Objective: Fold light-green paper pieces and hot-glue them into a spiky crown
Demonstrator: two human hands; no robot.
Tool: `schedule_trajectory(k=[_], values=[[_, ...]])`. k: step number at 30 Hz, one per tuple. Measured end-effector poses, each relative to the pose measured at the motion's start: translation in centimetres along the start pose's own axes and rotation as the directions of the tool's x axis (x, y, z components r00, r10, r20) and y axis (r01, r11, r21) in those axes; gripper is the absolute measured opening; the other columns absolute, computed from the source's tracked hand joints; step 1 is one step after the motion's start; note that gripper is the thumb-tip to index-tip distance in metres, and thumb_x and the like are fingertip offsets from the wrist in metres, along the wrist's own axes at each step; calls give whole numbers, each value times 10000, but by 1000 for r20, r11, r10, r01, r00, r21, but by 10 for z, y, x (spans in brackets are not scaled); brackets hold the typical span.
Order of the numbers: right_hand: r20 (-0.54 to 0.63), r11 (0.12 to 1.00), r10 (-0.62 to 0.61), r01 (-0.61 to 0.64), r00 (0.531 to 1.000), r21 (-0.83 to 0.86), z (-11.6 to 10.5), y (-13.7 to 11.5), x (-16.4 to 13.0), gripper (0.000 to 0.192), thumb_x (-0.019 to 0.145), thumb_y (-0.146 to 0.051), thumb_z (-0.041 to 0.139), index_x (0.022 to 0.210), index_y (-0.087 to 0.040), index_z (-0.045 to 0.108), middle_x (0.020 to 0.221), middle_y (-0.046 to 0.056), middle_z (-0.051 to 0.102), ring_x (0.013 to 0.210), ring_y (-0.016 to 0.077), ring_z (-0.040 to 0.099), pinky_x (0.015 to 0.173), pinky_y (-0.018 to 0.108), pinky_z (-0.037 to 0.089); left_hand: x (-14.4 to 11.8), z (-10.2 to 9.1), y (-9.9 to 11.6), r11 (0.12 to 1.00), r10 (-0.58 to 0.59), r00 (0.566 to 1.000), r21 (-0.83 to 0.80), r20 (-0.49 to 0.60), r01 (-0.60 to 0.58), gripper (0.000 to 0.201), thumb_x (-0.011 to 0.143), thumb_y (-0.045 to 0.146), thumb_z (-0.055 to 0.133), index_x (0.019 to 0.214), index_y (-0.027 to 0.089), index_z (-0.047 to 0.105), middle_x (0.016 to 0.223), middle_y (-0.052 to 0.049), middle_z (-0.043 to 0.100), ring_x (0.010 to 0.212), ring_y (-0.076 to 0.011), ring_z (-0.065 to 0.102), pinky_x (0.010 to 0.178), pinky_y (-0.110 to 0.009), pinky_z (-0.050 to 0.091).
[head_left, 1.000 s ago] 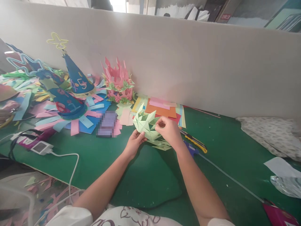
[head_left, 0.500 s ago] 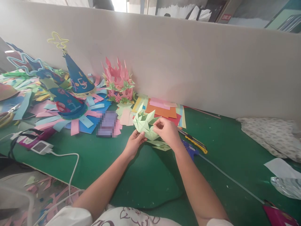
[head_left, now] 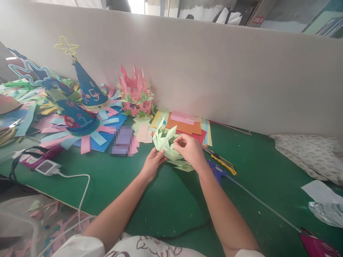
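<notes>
Legible writing is scarce: the nearer blue paper cone (head_left: 89, 89) bears what look like the digits "4" and "5" in pink and light blue, and a red sign (head_left: 258, 20) beyond the partition (head_left: 214, 71) has marks too small to read. A second blue cone (head_left: 76, 116) carries red and light scribbles that cannot be made out.

Both hands work on a pale green folded paper piece (head_left: 164, 142), held just above the green tabletop (head_left: 166, 203), in front of a stack of coloured paper sheets (head_left: 184, 125). Its spiky points fan upward and away, toward the partition; it has no clear long axis, being roughly round and crown-like. The left hand (head_left: 152, 164) supports it from below, its grip closed on the near edge with thumb on top. The right hand (head_left: 190, 150) pinches one of the points on the piece's right side between thumb and fingertips.

A few loose green folded bits (head_left: 182, 165) lie under the right hand. Just right of that wrist lie a yellow and black utility knife (head_left: 223, 162) and a blue tool (head_left: 215, 168). A pink and green paper flower (head_left: 135, 94) stands against the partition behind.
</notes>
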State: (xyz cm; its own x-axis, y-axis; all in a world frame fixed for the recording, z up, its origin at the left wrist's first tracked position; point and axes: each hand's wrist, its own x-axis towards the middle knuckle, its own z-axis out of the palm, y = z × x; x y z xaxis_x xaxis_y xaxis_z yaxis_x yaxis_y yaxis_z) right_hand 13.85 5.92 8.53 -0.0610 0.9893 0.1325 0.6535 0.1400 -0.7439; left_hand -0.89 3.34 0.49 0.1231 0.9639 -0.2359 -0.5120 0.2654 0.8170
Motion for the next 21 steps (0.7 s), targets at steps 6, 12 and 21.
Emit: schedule_trajectory(k=[6,12,21], values=[[-1,1000,-16,16,1000,13,0,-1,-2,53,685,-253,548,701,-218,585,689,-16,665,637,155,614,559,246,423,1,1,0,1000,5,1000,-19,-7,-5,346,721,372,705,990,193,582,908,-2,640,774,-103,582,797,-276,462],[0,1000,-30,30,1000,9,0,-1,-4,50,690,-247,545,704,-218,584,680,-15,662,628,156,609,558,249,424,2,0,-1,999,5,1000,-34,-12,-5,347,714,365,713,982,193,577,888,5,634,755,-94,578,780,-266,465],[10,999,-51,51,999,-7,0,-4,-6,36,709,-233,534,710,-222,569,688,-19,654,629,150,598,573,254,425,4,-2,-4,999,4,1000,-35,-21,-5,325,727,353,705,981,195,578,858,14,631,748,-87,575,774,-252,466]])
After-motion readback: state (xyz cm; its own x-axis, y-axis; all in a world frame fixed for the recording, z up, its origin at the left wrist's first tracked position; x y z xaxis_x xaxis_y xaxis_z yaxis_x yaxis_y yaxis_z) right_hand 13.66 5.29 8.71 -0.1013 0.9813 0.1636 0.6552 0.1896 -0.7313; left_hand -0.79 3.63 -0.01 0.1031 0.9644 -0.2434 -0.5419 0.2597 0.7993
